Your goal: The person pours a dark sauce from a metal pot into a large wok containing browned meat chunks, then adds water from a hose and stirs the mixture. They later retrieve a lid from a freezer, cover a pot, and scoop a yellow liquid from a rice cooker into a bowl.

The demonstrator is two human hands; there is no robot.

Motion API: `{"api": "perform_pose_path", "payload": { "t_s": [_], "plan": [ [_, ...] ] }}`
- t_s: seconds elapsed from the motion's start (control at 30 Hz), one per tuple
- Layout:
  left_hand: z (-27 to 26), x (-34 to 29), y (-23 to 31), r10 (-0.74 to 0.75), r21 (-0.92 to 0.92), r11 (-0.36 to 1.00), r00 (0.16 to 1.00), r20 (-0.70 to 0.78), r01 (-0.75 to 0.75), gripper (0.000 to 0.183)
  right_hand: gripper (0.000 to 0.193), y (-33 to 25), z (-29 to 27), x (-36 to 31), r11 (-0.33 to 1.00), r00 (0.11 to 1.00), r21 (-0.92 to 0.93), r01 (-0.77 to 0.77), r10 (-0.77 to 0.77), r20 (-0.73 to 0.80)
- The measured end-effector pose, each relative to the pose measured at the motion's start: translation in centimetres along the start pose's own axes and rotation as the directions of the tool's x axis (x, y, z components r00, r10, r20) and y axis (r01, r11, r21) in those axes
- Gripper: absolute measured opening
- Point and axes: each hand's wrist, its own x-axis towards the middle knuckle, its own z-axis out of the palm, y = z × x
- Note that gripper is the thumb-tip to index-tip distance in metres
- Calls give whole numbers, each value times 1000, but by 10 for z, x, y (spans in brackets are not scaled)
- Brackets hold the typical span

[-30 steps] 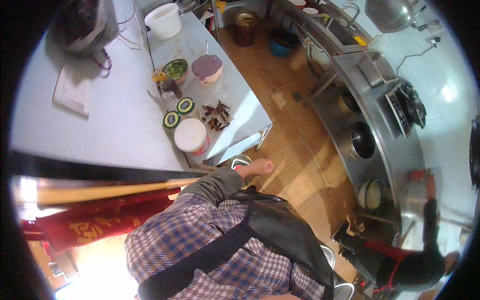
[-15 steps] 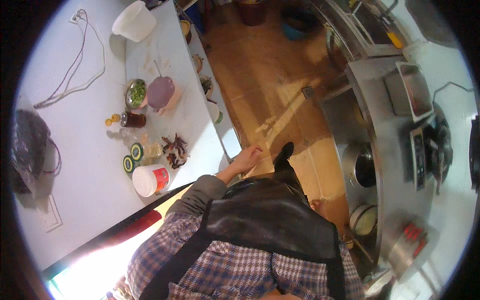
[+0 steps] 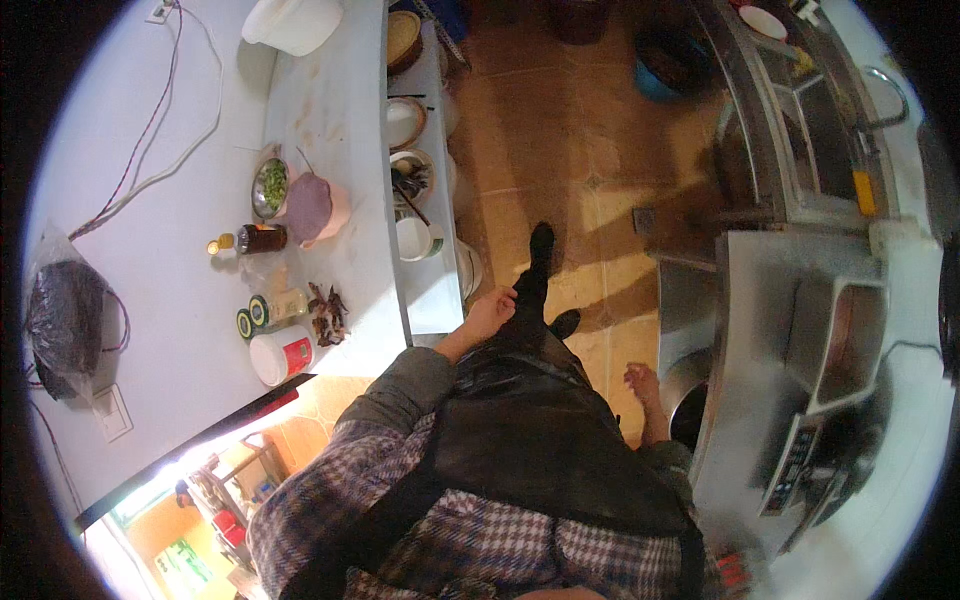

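My left hand hangs beside the black apron, just off the near corner of a white counter. Its fingers are loosely bent and I see nothing in them. On the other side my right hand hangs near a steel pot, empty, its fingers apart. Closest to the left hand on the counter lies a small heap of dark dried pieces. A white tub with a red label and glass jars with green lids stand by it.
Farther along the counter are a dark bottle, a bowl of chopped greens, a pink lidded container and a white basin. Shelves below hold bowls. To the right runs a steel counter; a blue tub sits on the tiled floor.
My body has moved forward along the aisle and my feet have shifted, with both shoes now showing. My right hand has swung fully into view; the left still hangs at my side.
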Motion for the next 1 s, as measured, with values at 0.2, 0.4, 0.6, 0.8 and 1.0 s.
{"api": "perform_pose_path", "payload": {
  "t_s": [0.2, 0.4, 0.6, 0.8, 1.0],
  "plan": [
    [-45, 126, 0, -113, -221, 970, 992, -50, 99, 28, 34, 15, -28, -26, 949, 963, -311, -45, 124, 240],
    [-172, 304, -34, -95, -501, 858, 926, -364, -109, 8, 30, -73, -54, -13, 928, 925, -80, -365, 371, 81],
    [-301, 382, -87, 69, 880, 326, 919, -388, 347, 22, 27, -211, -75, 50, 915, 929, 169, -367, 370, 19],
    [-358, 414, -109, -630, 473, 334, 566, -532, 816, 39, 25, -326, -63, 110, 898, 949, 317, -306, 315, 22],
    [-351, 414, -135, -560, 424, 298, 517, -647, 855, 32, 31, -375, -46, 193, 972, 957, 23, -235, 227, 180]
  ]
}}
